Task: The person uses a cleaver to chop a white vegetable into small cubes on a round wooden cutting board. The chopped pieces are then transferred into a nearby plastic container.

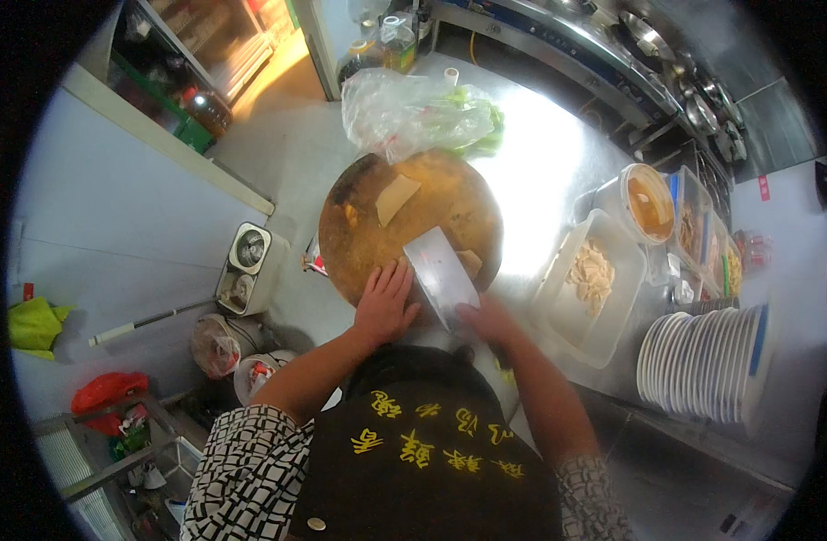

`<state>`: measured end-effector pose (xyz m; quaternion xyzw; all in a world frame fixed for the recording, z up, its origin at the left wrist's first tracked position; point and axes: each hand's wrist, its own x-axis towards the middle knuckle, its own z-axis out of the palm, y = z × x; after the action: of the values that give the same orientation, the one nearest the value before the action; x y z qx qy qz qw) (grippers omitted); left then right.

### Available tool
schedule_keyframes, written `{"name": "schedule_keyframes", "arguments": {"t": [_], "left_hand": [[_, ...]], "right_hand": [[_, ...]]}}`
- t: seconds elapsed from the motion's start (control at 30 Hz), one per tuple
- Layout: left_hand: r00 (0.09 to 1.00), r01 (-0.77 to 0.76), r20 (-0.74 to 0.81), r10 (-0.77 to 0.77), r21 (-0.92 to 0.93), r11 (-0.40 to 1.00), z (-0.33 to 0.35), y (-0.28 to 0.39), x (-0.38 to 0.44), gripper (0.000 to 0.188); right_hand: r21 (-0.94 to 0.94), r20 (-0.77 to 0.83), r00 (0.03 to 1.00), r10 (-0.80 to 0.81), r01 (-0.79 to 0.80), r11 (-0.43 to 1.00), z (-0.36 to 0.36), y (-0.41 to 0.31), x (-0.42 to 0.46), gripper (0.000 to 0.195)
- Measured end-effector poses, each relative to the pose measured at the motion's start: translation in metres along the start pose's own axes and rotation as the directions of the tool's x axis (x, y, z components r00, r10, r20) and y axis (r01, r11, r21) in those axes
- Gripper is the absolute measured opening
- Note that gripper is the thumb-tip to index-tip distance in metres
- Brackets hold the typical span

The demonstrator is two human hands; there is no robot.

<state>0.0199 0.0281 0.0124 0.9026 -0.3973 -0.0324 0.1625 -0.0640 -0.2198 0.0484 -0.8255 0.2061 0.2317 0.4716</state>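
Note:
A round wooden chopping block (346, 260) stands before me on a steel worktop. My right hand (484, 318) grips a Chinese cleaver (440, 267), whose broad blade lies slanted over the block's near part. Close to the left of the blade, my left hand (386, 304) rests flat with fingers extended; whether anything is under it is hidden. A pale tan slab of food (398, 198) lies on the far part of the block. A similar piece (469, 262) shows right of the cleaver, partly covered by it. A small orange scrap (350, 215) sits near the left rim.
Beyond the block lies a clear plastic bag (400, 115) with green vegetables (484, 128). To the right are a plastic tub (555, 314) of thin slices (591, 270), a bucket of brownish liquid (650, 209) and stacked plates (697, 365). Waste buckets (217, 345) stand at left.

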Motion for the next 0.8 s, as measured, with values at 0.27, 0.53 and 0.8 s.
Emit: {"name": "schedule_keyframes", "arguments": {"t": [0.27,0.53,0.8], "left_hand": [[1.0,0.002,0.008,-0.002,-0.015,1.0,0.005,-0.003,0.0,0.075],[1.0,-0.012,0.002,0.012,-0.033,0.999,0.003,-0.002,0.001,0.074],[0.997,-0.037,-0.072,0.03,-0.097,0.995,0.013,-0.009,-0.004,0.067]], "right_hand": [[-0.049,0.091,0.995,0.026,-0.022,0.999,-0.004,-0.014,0.01,0.044],[-0.088,0.037,0.997,-0.074,0.077,0.993,0.004,0.001,0.015,0.047],[-0.243,-0.047,0.999,-0.025,0.013,0.97,0.025,-0.006,0.011,0.047]]}}
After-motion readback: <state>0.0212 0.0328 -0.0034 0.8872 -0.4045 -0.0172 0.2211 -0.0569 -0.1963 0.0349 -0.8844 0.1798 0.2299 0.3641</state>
